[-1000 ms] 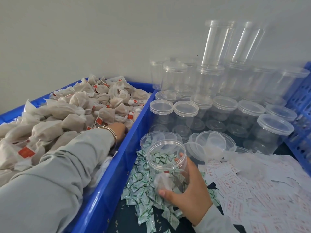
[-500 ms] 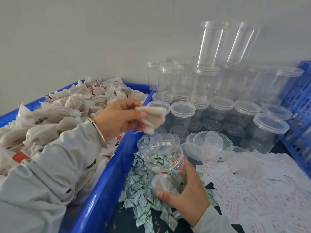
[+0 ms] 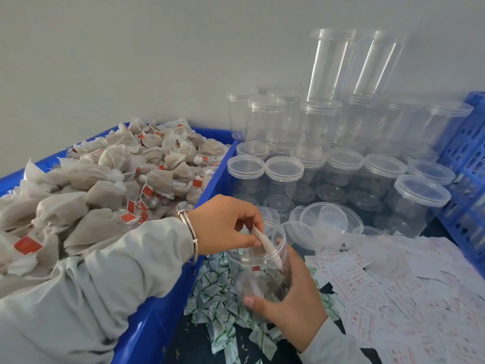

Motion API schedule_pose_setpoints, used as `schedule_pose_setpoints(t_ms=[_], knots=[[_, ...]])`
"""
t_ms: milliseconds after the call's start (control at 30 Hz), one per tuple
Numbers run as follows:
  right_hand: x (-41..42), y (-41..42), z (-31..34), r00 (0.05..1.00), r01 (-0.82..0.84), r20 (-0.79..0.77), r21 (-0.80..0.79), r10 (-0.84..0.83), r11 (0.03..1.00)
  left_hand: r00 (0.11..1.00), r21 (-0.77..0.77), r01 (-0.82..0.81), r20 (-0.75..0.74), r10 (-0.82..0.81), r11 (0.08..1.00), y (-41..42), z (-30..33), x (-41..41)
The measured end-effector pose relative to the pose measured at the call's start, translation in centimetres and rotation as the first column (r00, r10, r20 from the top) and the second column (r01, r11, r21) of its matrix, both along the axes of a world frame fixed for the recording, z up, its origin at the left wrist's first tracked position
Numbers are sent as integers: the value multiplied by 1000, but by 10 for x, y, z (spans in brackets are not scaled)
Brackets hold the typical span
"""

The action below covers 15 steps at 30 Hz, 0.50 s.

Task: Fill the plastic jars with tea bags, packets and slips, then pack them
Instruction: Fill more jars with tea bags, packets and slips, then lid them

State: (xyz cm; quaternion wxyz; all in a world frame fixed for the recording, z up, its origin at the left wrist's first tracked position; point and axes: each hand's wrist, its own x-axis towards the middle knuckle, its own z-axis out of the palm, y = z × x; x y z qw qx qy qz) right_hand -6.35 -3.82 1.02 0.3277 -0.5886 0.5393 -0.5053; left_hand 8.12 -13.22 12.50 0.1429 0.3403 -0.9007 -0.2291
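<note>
Left hand (image 3: 225, 222) pinches a tea bag (image 3: 267, 245) into the open jar (image 3: 258, 261) — right hand (image 3: 291, 298) grips it below.

Dark tabletop (image 3: 189, 345) here, carrying a blue bin (image 3: 157, 311) on the left, green-white packets (image 3: 223, 311) heaped beside it, printed slips (image 3: 393, 298) spread right, lidded jars (image 3: 283, 177) behind.

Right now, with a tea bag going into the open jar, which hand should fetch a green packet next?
Probably left. The right hand grips the jar upright. The left hand pinches only the tea bag at the jar's mouth, directly above the green packets, and frees once it drops.
</note>
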Motion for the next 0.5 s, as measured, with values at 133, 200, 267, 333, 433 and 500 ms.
schedule_pose_setpoints(t_ms=[133, 200, 267, 333, 433, 500], knots=[[-2, 0, -2, 1000, -6, -9, 23, 6, 1000, 1000, 55, -1, -12, 2, 998, -3, 2, 5], [-3, 0, -4, 1000, 10, -24, 35, -9, 999, 994, 43, -74, -78, 77, 996, -14, 6, 14], [-3, -1, -5, 999, 21, -33, 37, -20, 999, 949, -7, -254, -197, 247, 967, -33, 8, 27], [-2, -1, -6, 999, 30, -35, 39, -29, 999, 850, -36, -485, -254, 461, 874, -53, 5, 42], [-2, -1, -6, 999, 31, -36, 41, -29, 999, 716, -50, -692, -168, 677, 720, -73, -5, 61], [-2, -1, -7, 999, 28, -39, 44, -26, 999, 710, -122, -694, 41, 703, 709, -79, -14, 65]])
